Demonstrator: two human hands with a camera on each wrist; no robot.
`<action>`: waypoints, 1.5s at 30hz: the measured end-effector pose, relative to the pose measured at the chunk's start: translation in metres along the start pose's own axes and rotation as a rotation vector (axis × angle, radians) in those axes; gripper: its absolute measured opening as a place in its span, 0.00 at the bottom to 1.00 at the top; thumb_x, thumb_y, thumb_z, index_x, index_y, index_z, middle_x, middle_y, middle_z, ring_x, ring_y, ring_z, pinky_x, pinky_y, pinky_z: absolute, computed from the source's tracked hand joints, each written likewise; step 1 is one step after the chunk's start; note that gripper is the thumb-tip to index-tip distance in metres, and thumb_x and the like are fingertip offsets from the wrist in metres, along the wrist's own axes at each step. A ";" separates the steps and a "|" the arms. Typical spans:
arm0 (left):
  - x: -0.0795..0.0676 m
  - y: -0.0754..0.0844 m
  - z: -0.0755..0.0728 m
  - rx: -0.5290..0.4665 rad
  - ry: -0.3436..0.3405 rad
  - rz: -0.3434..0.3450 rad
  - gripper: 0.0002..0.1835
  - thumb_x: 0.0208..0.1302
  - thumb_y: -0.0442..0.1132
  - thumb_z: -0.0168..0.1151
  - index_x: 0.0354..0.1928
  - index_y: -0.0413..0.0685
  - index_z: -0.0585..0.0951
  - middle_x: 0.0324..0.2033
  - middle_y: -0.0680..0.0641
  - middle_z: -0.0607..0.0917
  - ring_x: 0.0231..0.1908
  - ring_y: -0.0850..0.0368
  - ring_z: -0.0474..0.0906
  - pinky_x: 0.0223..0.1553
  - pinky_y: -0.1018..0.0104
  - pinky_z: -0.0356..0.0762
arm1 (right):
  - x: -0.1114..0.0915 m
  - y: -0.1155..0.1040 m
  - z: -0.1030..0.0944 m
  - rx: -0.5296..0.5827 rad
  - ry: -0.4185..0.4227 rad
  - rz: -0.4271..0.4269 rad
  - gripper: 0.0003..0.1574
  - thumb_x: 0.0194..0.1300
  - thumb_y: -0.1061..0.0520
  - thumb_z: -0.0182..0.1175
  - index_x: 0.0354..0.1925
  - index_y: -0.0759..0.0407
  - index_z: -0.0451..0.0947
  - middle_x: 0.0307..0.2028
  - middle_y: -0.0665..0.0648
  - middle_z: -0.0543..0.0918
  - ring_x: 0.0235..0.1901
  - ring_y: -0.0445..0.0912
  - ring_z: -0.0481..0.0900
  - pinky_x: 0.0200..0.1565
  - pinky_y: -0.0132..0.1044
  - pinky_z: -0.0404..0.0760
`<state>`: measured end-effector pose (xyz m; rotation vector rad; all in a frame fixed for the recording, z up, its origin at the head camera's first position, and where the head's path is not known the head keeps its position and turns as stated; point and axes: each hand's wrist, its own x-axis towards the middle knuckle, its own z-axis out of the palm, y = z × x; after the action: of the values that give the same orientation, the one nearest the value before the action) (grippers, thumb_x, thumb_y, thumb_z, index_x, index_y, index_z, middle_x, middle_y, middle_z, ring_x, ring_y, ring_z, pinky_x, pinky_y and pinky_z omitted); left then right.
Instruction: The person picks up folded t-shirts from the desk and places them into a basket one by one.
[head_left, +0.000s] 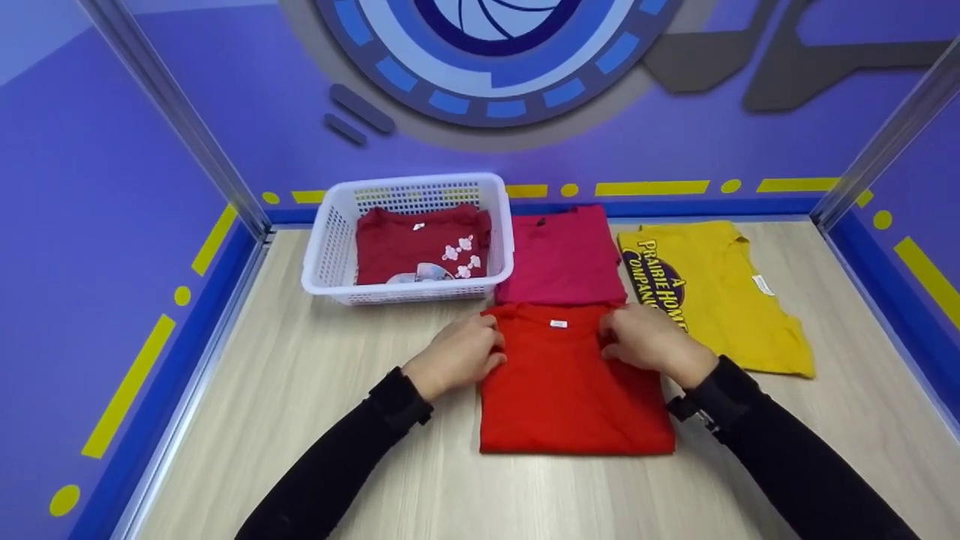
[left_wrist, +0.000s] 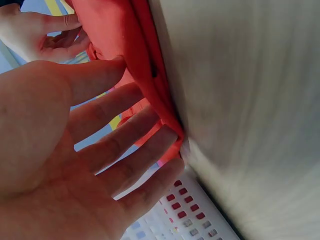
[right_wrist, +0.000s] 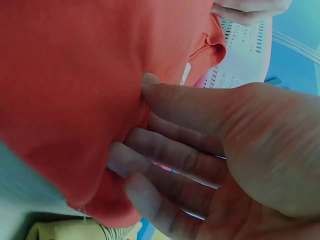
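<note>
A folded red T-shirt (head_left: pixel 574 397) lies on the table in front of me, its neckline with a white label away from me. My left hand (head_left: pixel 459 351) pinches its upper left side; in the left wrist view the thumb is on one side of the red cloth and the long, spread fingers meet its edge. At the upper right part, my right hand (head_left: pixel 646 337) pinches the cloth. In the right wrist view the thumb (right_wrist: pixel 172 95) presses on the fabric, and some fingertips are tucked behind it.
A white plastic basket (head_left: pixel 409 292) at the back left holds a dark red printed shirt (head_left: pixel 397 244). Beside it lies a folded magenta shirt (head_left: pixel 562 259), partly behind the red one. On the right is a yellow lettered shirt (head_left: pixel 727 300), near my right hand. Printed panels wall in the table.
</note>
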<state>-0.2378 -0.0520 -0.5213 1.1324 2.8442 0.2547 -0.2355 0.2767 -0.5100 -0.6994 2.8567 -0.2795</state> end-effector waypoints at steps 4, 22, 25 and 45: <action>-0.009 -0.007 0.001 0.016 0.051 -0.002 0.07 0.74 0.43 0.72 0.41 0.49 0.94 0.40 0.45 0.87 0.45 0.45 0.85 0.53 0.51 0.84 | 0.004 -0.008 0.005 -0.001 0.038 -0.037 0.11 0.63 0.56 0.82 0.32 0.55 0.87 0.26 0.50 0.82 0.30 0.47 0.76 0.37 0.42 0.77; -0.026 -0.028 -0.012 -0.130 0.154 -0.147 0.12 0.77 0.41 0.69 0.54 0.43 0.91 0.46 0.44 0.88 0.47 0.44 0.86 0.53 0.49 0.87 | -0.006 0.007 -0.008 0.196 0.178 0.075 0.14 0.72 0.59 0.74 0.52 0.63 0.91 0.44 0.61 0.92 0.42 0.53 0.85 0.49 0.54 0.88; -0.022 -0.032 -0.012 -0.156 0.180 -0.194 0.16 0.77 0.41 0.70 0.58 0.39 0.88 0.49 0.41 0.88 0.50 0.42 0.86 0.57 0.46 0.86 | -0.004 0.011 -0.013 0.168 0.177 0.139 0.18 0.73 0.57 0.74 0.56 0.65 0.89 0.48 0.64 0.90 0.46 0.57 0.84 0.54 0.59 0.87; 0.010 -0.037 0.003 -0.246 -0.043 -0.275 0.16 0.75 0.45 0.72 0.53 0.39 0.90 0.46 0.41 0.85 0.45 0.45 0.82 0.53 0.48 0.84 | 0.008 0.018 0.014 0.202 0.050 0.134 0.23 0.77 0.57 0.70 0.64 0.69 0.86 0.48 0.65 0.83 0.45 0.55 0.79 0.46 0.48 0.81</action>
<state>-0.2699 -0.0712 -0.5308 0.6847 2.7880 0.5340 -0.2473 0.2866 -0.5287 -0.4666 2.8517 -0.5620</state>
